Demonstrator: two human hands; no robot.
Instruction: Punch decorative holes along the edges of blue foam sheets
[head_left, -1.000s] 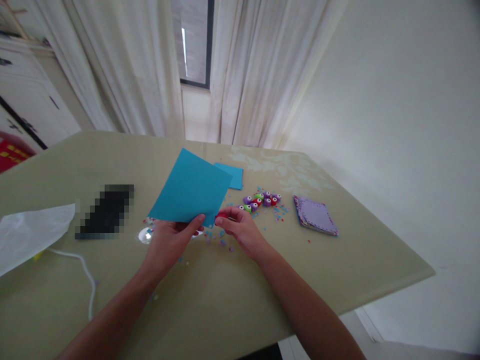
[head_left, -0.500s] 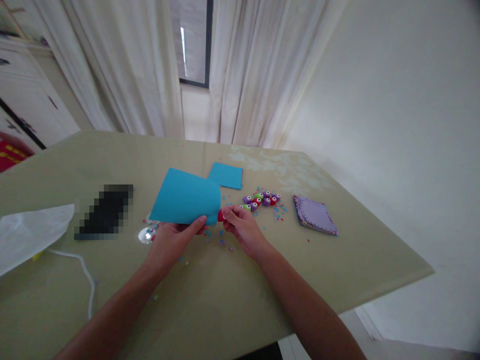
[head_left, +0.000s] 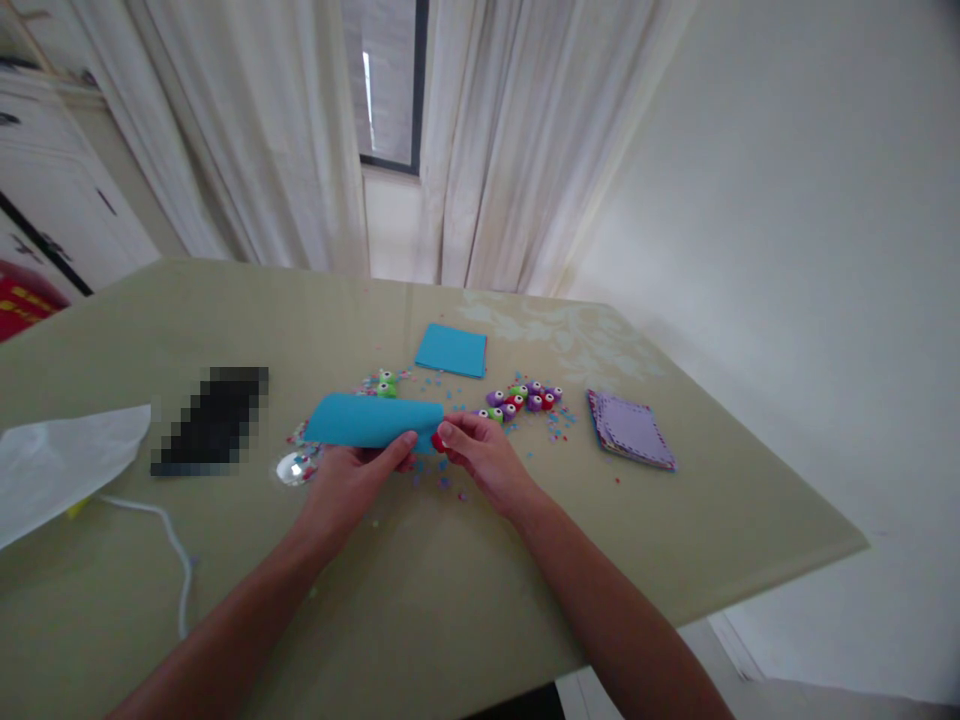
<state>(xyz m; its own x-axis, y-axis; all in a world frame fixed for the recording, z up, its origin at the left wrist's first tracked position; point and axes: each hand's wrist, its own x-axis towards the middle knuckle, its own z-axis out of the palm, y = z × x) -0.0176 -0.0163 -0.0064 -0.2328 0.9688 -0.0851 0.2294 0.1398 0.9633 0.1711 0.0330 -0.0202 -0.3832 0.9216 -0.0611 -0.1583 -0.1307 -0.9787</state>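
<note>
My left hand [head_left: 364, 465] grips a sheet of blue paper [head_left: 367, 420] by its near edge, thumb on top; the sheet is held above the table and tilted almost edge-on. My right hand [head_left: 487, 455] closes around a small red craft punch [head_left: 438, 440] at the sheet's right edge. Fingers cover most of the punch, so whether the paper is inside its slot cannot be made out. Several purple, green and red craft punches with round eyes [head_left: 533, 404] lie just beyond the right hand. Two green punches [head_left: 386, 385] lie behind the sheet.
Tiny paper confetti [head_left: 559, 433] is scattered about the table [head_left: 525, 580]. A blue paper stack [head_left: 451, 352] lies farther back, a lilac-topped stack [head_left: 634, 432] at right. On the left are a clear round piece [head_left: 293, 469], a pixelated dark object [head_left: 210, 420], a white sheet [head_left: 71, 465] and a white cord [head_left: 176, 550].
The blue sheet's far side has tipped down, uncovering the two green punches behind it. The red punch has shifted slightly, and both hands have stayed nearly in place.
</note>
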